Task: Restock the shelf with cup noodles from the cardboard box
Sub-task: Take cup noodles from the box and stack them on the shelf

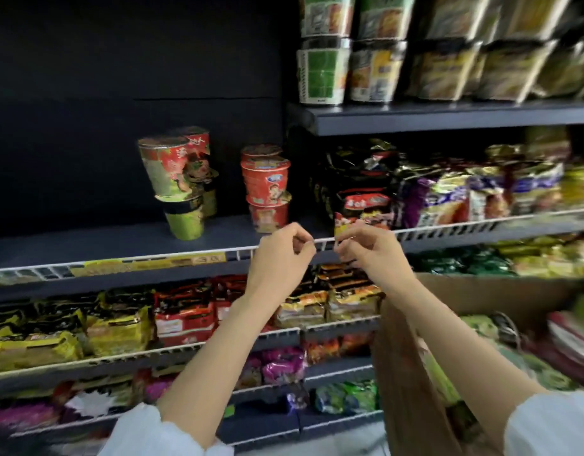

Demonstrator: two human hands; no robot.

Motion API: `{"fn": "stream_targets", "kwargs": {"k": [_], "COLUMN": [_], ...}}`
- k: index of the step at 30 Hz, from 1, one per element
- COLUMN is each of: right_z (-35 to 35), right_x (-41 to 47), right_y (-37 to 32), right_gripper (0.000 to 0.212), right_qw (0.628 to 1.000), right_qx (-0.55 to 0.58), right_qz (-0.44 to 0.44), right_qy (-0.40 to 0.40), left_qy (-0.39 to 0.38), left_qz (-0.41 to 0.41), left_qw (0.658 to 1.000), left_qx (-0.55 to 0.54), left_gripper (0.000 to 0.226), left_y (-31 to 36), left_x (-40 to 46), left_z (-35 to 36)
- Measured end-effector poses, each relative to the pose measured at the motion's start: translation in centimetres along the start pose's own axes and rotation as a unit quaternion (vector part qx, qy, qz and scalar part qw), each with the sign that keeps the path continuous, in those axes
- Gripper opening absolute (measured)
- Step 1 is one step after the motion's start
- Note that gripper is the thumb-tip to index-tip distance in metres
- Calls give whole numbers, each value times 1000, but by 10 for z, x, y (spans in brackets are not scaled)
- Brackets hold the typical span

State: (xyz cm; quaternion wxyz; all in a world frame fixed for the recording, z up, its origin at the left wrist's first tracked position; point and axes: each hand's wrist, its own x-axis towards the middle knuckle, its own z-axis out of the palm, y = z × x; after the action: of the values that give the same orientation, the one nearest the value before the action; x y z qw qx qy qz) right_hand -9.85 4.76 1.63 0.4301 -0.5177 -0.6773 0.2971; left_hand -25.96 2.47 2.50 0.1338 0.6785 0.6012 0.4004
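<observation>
Both hands are up in front of the shelf [126, 240], close to its white wire rail [172, 255]. The left hand [280, 255] has its fingers curled in and holds nothing that can be seen. The right hand [363, 246] has curled fingers too; a bit of yellow shows by its fingertips, but the blur hides whether it pinches it. On the shelf stand green cups [182, 195] and, to their right, red cups [265, 189]. Right of the red cups lie noodle packs [448, 189]. The box [481, 294] sits low, below the shelf, on the right, with more cups inside.
</observation>
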Motion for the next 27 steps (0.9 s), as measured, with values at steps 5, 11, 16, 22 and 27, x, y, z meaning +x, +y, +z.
{"fn": "stream_targets", "kwargs": {"k": [5, 11, 16, 22, 27], "right_z": [-83, -179, -247, -256, -240], "right_x": [-55, -98, -103, -88, -75], "right_y": [60, 127, 184, 247, 273], "right_gripper": [26, 19, 14, 53, 89], "right_qw": [988, 967, 953, 938, 915], "right_qx": [-58, -130, -201, -230, -211], "right_qz": [125, 207, 228, 218, 229], "right_qy": [73, 67, 13, -144, -257], "left_qy": [-120, -219, -269, -382, -440], "left_qz": [19, 39, 33, -55, -101], "left_qw": [993, 974, 958, 896, 851], "left_qx": [6, 48, 96, 219, 267], "left_gripper": [10, 15, 16, 39, 71], "left_y": [74, 146, 187, 167, 145], "left_x": [-38, -56, -46, -39, -42], "left_z": [94, 194, 274, 337, 341]}}
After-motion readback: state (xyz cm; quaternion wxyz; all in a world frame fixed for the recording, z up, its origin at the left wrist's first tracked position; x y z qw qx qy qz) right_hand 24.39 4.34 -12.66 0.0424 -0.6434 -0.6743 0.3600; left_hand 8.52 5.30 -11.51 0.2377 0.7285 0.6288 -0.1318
